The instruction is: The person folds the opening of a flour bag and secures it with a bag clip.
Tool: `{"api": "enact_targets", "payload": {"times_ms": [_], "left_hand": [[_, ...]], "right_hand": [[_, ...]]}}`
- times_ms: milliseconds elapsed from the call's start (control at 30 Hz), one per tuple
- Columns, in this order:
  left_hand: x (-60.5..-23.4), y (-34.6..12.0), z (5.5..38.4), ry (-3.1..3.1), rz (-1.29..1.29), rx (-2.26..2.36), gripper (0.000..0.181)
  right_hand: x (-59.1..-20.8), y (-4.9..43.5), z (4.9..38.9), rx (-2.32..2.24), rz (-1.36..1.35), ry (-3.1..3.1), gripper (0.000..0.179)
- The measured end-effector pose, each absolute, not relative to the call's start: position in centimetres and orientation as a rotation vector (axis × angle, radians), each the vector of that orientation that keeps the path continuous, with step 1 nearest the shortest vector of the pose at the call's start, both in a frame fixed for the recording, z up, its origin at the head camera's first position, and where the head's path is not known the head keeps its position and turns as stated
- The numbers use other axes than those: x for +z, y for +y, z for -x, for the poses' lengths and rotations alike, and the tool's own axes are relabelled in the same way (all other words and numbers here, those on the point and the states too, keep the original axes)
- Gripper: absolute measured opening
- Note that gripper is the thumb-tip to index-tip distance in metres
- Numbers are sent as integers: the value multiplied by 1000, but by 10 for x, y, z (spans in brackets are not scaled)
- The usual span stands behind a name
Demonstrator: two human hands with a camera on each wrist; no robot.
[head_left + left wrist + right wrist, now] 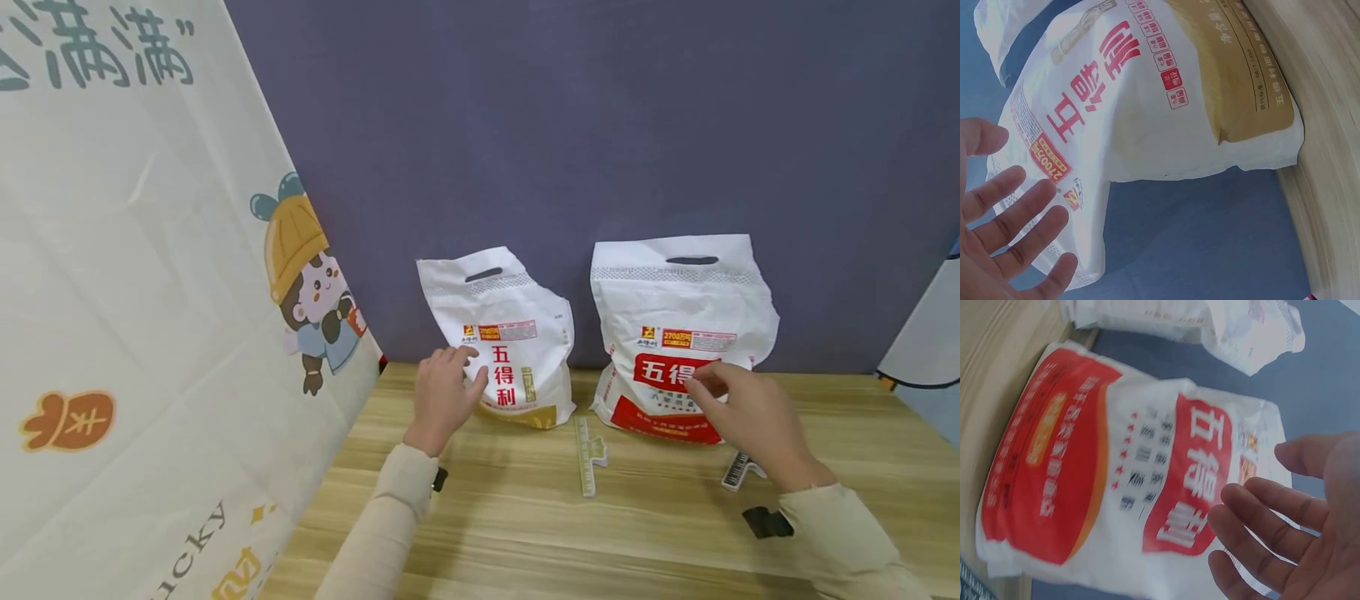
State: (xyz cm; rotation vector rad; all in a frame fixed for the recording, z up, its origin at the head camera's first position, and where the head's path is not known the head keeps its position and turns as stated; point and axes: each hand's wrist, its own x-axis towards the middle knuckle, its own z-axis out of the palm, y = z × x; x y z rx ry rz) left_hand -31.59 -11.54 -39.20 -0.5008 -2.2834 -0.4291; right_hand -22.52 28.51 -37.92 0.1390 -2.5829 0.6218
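Two white flour bags with handle slots stand side by side against the dark backdrop. My left hand [447, 392] is held in front of the left flour bag [517, 308], which has red characters and a gold base. In the left wrist view, its fingers [1035, 200] are spread beside the bag's upper part, with nothing in them. My right hand [753, 412] hovers before the right flour bag [682, 308], the one with red panels. The right wrist view shows its fingers [1266, 519] loosely bent and holding nothing, overlapping the bag's upper front.
On the wood-grain table [510, 517] lies a pale green-and-white tag strip [587, 458] between the bags. A barcode tag [738, 469] lies partly behind my right hand. A printed white sheet [165, 275] lines the left side, and the dark backdrop [555, 125] rises behind the bags.
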Motion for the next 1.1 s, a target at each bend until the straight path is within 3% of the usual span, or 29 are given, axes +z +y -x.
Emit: {"api": "enact_targets", "payload": {"times_ms": [1100], "left_hand": [[-364, -79, 321, -2152, 448, -979, 13]], "right_hand": [[-374, 225, 256, 1011, -148, -2430, 22]]}}
